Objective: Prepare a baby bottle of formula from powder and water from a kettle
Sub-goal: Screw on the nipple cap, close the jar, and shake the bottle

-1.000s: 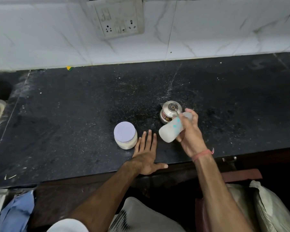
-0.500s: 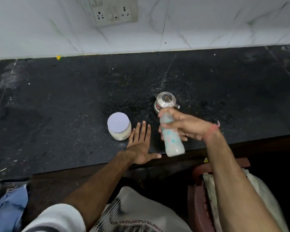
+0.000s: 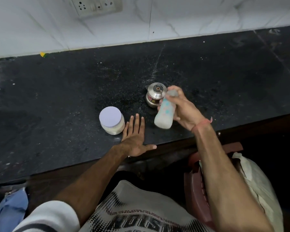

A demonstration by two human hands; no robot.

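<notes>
Milky bottle [image 3: 163, 114] gripped by right hand [image 3: 185, 108] | left hand [image 3: 135, 136] flat on counter [image 3: 57, 101]

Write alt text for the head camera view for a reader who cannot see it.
A person's right hand grips a tilted baby bottle of milky liquid above a black counter, in front of a small steel kettle. The left hand rests flat on the counter beside a closed jar of white powder.

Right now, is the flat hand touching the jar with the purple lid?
Apart. The head view shows the left hand flat on the counter beside the jar, with a thin strip of dark counter between the little finger and the jar's side.
</notes>
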